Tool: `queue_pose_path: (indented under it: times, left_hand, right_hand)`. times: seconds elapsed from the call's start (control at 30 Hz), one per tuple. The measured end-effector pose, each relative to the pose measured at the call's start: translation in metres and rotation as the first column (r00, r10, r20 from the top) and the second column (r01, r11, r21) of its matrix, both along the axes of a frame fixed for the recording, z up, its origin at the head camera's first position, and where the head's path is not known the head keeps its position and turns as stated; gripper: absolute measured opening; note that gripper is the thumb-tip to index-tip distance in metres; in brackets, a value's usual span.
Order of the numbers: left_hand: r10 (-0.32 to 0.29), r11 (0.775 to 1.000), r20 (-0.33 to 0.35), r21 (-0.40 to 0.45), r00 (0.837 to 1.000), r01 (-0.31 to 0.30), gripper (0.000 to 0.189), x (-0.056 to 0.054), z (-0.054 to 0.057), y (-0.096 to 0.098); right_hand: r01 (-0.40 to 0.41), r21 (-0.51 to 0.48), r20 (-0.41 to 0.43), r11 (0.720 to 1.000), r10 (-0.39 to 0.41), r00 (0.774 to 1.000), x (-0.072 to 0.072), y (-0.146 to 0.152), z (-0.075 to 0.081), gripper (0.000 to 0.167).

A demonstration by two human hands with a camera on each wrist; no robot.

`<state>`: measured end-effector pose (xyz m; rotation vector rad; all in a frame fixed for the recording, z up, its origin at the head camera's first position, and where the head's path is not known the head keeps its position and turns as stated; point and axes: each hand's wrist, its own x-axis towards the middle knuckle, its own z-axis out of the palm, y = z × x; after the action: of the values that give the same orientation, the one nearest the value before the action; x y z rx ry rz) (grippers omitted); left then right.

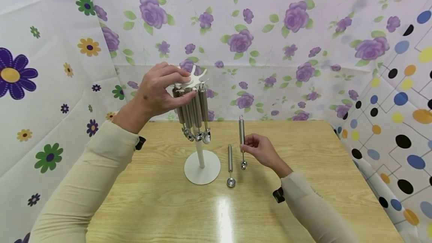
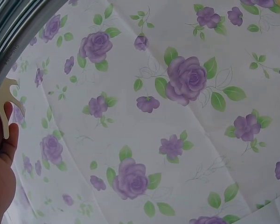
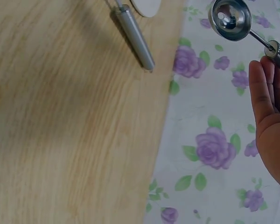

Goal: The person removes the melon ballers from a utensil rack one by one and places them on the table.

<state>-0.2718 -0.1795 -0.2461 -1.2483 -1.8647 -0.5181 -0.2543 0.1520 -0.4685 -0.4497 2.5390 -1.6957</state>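
Observation:
My left hand (image 1: pixel 158 87) grips the top of a white hanging stand (image 1: pixel 194 173), thumb in front and fingers over the pronged hub. Several steel utensils (image 1: pixel 197 113) with tube handles and small bowls hang from its prongs. My right hand (image 1: pixel 261 149) pinches a melon baller (image 1: pixel 241 132) by its handle, hook loop up and bowl down, to the right of the stand. In the right wrist view its bowl (image 3: pixel 239 29) shows a small hole. A second small-bowled utensil (image 1: pixel 230 160) lies on the table between the stand and my right hand.
The wooden table (image 1: pixel 152 198) carries the stand's round base. A flowered cloth (image 1: pixel 263 100) hangs behind the table. Patterned cloths also stand at the left (image 1: pixel 57 115) and right (image 1: pixel 388 138) sides.

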Motion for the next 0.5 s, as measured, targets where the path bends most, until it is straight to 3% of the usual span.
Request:
queue_pose_path:
  times: [0.27,0.5]
  left_hand:
    - [-0.009,1.0,0.005,0.015,1.0,0.009,0.032,0.001,-0.001,0.0]
    - [-0.074,0.997,0.032,0.024,0.997,0.073,0.027,-0.003,-0.002,0.0]
  right_hand:
    - [0.058,0.022,0.061,0.998,-0.06,0.996,0.002,0.002,-0.023,0.023]
    - [0.076,0.015,0.116,0.997,-0.077,0.99,0.003,0.001,-0.041,0.023]
